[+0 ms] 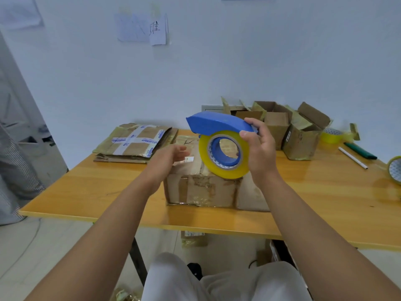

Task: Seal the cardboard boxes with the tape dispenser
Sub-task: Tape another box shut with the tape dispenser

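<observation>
Glossy wooden table (314, 192), creased cardboard box (201, 190), right hand (260, 153) gripping blue tape dispenser (219, 137)

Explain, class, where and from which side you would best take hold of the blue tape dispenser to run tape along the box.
Grip the tape dispenser by its curved blue hood, coming from its rear, right end, as the right hand does. The hood arches over the yellow roll, giving fingers a ridge to wrap. This probably leaves the front end free to meet the cardboard box.
</observation>
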`<state>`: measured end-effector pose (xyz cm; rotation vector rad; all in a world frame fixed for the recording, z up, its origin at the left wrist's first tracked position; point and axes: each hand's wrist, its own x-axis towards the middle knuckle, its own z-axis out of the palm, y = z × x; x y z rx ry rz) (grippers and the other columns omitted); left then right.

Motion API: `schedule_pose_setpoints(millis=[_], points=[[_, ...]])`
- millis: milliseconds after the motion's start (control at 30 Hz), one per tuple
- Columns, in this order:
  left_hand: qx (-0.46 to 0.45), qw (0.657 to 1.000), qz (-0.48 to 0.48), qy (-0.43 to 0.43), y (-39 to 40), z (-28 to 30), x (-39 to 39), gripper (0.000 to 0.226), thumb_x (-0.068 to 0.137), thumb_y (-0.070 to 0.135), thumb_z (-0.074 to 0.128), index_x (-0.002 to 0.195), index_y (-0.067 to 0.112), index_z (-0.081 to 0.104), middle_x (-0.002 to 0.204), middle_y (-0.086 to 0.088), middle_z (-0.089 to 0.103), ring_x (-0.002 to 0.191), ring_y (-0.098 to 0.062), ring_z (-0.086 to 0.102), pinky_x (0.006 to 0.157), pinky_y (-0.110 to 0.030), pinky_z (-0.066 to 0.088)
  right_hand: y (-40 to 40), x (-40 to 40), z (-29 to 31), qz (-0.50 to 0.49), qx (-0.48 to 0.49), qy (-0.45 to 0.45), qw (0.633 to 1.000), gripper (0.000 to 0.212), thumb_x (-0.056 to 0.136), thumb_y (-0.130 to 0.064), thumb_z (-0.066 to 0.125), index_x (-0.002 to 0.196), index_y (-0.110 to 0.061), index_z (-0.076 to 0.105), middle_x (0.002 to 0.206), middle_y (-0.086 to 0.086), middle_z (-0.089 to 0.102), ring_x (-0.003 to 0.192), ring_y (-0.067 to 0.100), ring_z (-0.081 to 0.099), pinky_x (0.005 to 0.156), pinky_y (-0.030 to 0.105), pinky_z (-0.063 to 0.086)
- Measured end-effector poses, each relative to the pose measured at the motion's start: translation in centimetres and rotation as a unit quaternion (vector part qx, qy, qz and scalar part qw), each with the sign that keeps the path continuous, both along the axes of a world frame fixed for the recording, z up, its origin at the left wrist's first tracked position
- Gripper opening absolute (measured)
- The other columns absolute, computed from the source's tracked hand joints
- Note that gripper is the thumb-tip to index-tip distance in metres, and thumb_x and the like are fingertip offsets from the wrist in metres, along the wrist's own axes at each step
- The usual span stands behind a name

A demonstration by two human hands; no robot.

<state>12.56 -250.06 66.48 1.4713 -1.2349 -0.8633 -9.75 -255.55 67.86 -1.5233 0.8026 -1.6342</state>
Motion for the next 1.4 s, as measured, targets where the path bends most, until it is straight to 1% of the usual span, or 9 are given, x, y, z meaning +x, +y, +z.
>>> schedule_pose_setpoints(millis=[167,233,333,500,733,867,1000,1133,1400], points=[[0.032,0.991,0.025,0.125,-1.0,2.4,0.1,0.051,0.099,0.059,0.041,0.1,0.016,0.069,0.088,0.001,0.076,0.08,-0.013,0.066,0.07,-0.029,0.044,-0.2,-0.5,0.1,0.044,-0.02,0.024,0.999,0.046,0.071,-0.047,0.06,0.115,-0.032,0.064,0.115,-0.009,0.06,0.096,-0.001,0.062,0.076,0.02,0.053],[0.046,0.989,-0.009,0.143,-1.4,3.1,0.0,0.054,0.096,0.063,0.045,0.094,0.015,0.069,0.083,-0.001,0.072,0.072,-0.012,0.064,0.066,-0.027,0.045,0.0,-0.6,0.1,0.051,-0.012,0.028,0.998,0.05,0.071,-0.048,0.059,0.118,-0.029,0.063,0.112,-0.012,0.061,0.096,0.003,0.062,0.076,0.031,0.057],[0.038,0.983,-0.054,0.174,-1.8,3.3,-0.5,0.036,0.096,0.048,0.057,0.084,0.017,0.068,0.079,0.0,0.069,0.066,-0.01,0.062,0.061,-0.024,0.048,0.2,-0.9,0.1,0.06,0.003,0.022,0.998,0.056,0.072,-0.048,0.058,0.122,-0.024,0.061,0.1,-0.024,0.064,0.09,0.009,0.064,0.076,0.041,0.057],[0.024,0.958,-0.09,0.27,-1.8,3.0,-0.6,0.013,0.096,0.018,0.061,0.096,0.009,0.07,0.078,-0.002,0.069,0.064,-0.009,0.063,0.057,-0.02,0.053,0.3,-1.2,0.1,0.065,-0.001,0.028,0.997,0.057,0.073,-0.048,0.056,0.124,-0.021,0.059,0.096,-0.027,0.065,0.087,0.01,0.066,0.072,0.034,0.057],[0.051,0.932,-0.064,0.354,-1.7,3.0,-0.1,0.026,0.094,0.031,0.053,0.086,0.008,0.061,0.089,-0.015,0.071,0.064,-0.018,0.064,0.058,-0.026,0.055,0.0,-1.3,0.1,0.07,0.011,0.03,0.997,0.043,0.081,-0.039,0.056,0.121,-0.026,0.06,0.112,-0.005,0.062,0.097,0.02,0.065,0.079,0.042,0.056],[0.068,0.955,-0.078,0.276,-1.8,2.8,0.1,0.019,0.095,0.025,0.065,0.1,0.008,0.067,0.078,-0.004,0.068,0.061,-0.01,0.061,0.057,-0.022,0.055,-0.1,-1.3,0.2,0.072,0.01,0.04,0.997,0.04,0.085,-0.036,0.053,0.123,-0.026,0.059,0.116,0.001,0.061,0.099,0.023,0.064,0.078,0.041,0.057],[0.079,0.96,-0.071,0.26,-1.7,2.6,0.8,0.013,0.095,0.014,0.062,0.094,0.005,0.072,0.067,0.001,0.062,0.055,-0.006,0.055,0.053,-0.018,0.053,-0.2,-1.3,0.3,0.081,0.008,0.076,0.994,0.053,0.077,-0.051,0.059,0.125,-0.03,0.058,0.117,-0.004,0.061,0.1,0.019,0.065,0.078,0.035,0.059],[0.059,0.971,-0.025,0.232,-1.6,2.8,1.6,0.011,0.094,0.006,0.06,0.095,0.002,0.07,0.064,0.0,0.059,0.051,-0.004,0.049,0.049,-0.015,0.049,-0.2,-0.9,1.5,0.104,-0.004,0.13,0.986,0.049,0.073,-0.057,0.067,0.118,-0.039,0.059,0.117,-0.008,0.061,0.098,0.009,0.066,0.075,0.023,0.055],[0.045,0.978,0.06,0.196,0.2,1.4,4.6,0.013,0.097,0.011,0.058,0.089,0.006,0.067,0.062,0.002,0.053,0.05,-0.005,0.042,0.044,-0.015,0.041,-0.1,-2.1,5.1,0.104,-0.005,0.218,0.97,0.042,0.074,-0.05,0.072,0.113,-0.037,0.067,0.115,-0.016,0.063,0.093,-0.001,0.062,0.077,0.021,0.052]])
